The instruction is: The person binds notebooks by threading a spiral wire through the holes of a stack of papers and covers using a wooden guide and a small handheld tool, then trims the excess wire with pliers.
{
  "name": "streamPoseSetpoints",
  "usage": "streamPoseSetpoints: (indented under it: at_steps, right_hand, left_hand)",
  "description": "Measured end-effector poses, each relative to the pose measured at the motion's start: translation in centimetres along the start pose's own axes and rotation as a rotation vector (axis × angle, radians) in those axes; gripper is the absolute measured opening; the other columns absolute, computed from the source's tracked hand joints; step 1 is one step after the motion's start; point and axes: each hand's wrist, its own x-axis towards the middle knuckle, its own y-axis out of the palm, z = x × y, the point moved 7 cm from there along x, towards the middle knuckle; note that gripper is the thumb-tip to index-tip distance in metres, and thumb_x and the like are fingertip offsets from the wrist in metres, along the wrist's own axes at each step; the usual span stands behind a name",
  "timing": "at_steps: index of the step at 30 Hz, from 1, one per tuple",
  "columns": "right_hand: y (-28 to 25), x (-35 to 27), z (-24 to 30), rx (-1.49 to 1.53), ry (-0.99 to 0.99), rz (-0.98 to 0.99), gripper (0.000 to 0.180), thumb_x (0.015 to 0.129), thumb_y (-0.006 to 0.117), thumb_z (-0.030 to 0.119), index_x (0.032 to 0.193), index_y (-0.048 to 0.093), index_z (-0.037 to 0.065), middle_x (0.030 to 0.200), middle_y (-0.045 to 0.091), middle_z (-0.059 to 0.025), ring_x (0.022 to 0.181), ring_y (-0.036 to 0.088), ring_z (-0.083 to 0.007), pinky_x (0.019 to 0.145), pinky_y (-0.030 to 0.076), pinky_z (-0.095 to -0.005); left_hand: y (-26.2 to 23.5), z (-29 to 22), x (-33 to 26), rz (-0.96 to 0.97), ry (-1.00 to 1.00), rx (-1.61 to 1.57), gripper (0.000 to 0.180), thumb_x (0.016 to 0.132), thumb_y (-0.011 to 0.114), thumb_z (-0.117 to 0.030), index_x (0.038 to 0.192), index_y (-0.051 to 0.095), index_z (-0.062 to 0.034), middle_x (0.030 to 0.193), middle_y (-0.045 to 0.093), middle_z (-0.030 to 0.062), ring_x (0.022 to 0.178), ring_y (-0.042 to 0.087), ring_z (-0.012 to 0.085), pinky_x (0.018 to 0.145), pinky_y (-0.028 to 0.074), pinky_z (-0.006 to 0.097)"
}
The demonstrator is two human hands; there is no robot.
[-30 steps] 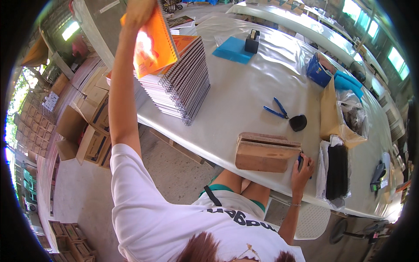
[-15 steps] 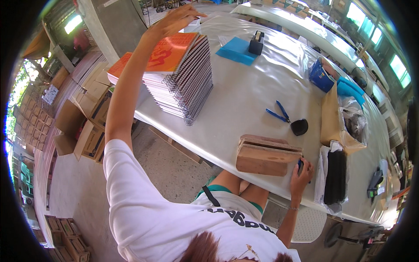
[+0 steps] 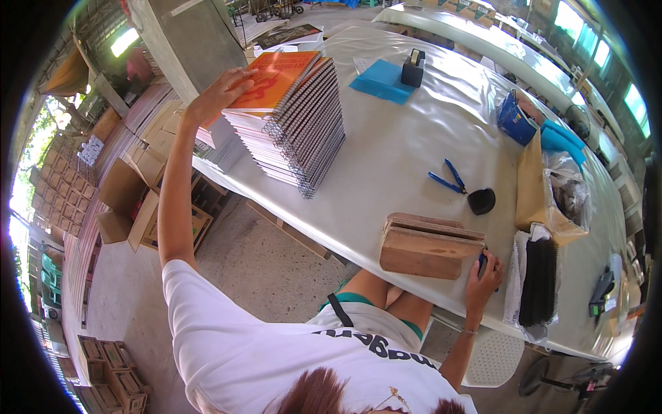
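A tall stack of spiral-bound notebooks (image 3: 303,131) with orange covers stands at the table's left side, coil edges facing right. My left hand (image 3: 224,93) is at its left edge, the fingers stretched out over the top cover. Near the front edge, my right hand (image 3: 487,276) is closed around a dark blue-handled hand tool (image 3: 482,262), mostly hidden by the fingers. Just left of that hand sits a wooden stand (image 3: 427,250) made of upright boards. Blue-handled pliers (image 3: 449,181) lie beyond it, next to a small black rounded object (image 3: 481,201).
A blue sheet (image 3: 383,83) and a black tape dispenser (image 3: 413,67) lie at the table's far side. Black coils (image 3: 538,283) in white wrapping and a brown box (image 3: 529,186) stand on the right. Open cartons (image 3: 131,200) are on the floor at left.
My left hand has come down and back from beyond the stack to its left edge, onto the top cover. My right hand keeps its place beside the wooden stand. The view has shifted slightly.
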Motion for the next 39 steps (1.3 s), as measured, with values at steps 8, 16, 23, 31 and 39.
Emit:
streamPoseSetpoints:
  at_steps: [8,16,23,31,39]
  right_hand:
    - [0.1,0.0,-0.3,0.014,-0.005,-0.004,0.036,0.092,0.064,0.013,0.127,0.058,0.010,0.124,0.054,-0.0174,0.122,0.049,-0.0372,0.105,0.037,-0.0512]
    - [0.1,0.0,-0.3,0.016,0.021,0.015,0.036,0.092,0.064,0.013,0.128,0.058,0.011,0.125,0.053,-0.0168,0.122,0.049,-0.0363,0.105,0.037,-0.0503]
    - [0.0,0.0,-0.1,0.015,0.009,0.014,0.037,0.092,0.065,0.013,0.128,0.058,0.012,0.126,0.053,-0.0166,0.122,0.049,-0.0366,0.105,0.037,-0.0501]
    - [-0.1,-0.1,-0.1,0.016,0.010,-0.005,0.036,0.092,0.065,0.013,0.128,0.059,0.012,0.124,0.054,-0.0164,0.121,0.050,-0.0364,0.103,0.038,-0.0501]
    - [-0.2,0.1,0.1,0.036,-0.008,-0.010,0.036,0.091,0.064,0.012,0.127,0.058,0.010,0.120,0.055,-0.0173,0.117,0.052,-0.0373,0.102,0.038,-0.0504]
  left_hand:
    - [0.6,0.2,0.5,0.085,0.018,-0.039,0.052,0.108,0.039,-0.046,0.151,0.047,-0.0185,0.152,0.046,0.0122,0.145,0.036,0.0269,0.122,0.022,0.034]
    - [0.4,-1.6,-0.1,0.017,0.082,-0.040,0.049,0.106,0.045,-0.044,0.146,0.053,-0.0171,0.150,0.048,0.0113,0.138,0.045,0.0239,0.116,0.034,0.032]
    - [0.6,-1.4,0.2,0.009,0.095,-0.128,0.047,0.106,0.047,-0.042,0.144,0.055,-0.0156,0.149,0.048,0.0119,0.136,0.046,0.0234,0.116,0.033,0.033]
    - [1.4,-1.0,0.6,0.057,0.318,0.419,0.050,0.110,0.035,-0.022,0.154,0.030,0.0014,0.155,0.042,0.0078,0.143,0.035,0.0191,0.117,0.033,0.030]
    - [0.7,-2.5,0.0,0.001,0.092,-0.006,0.051,0.108,0.041,-0.039,0.143,0.051,-0.0027,0.148,0.050,0.0097,0.130,0.051,0.0225,0.115,0.033,0.029]
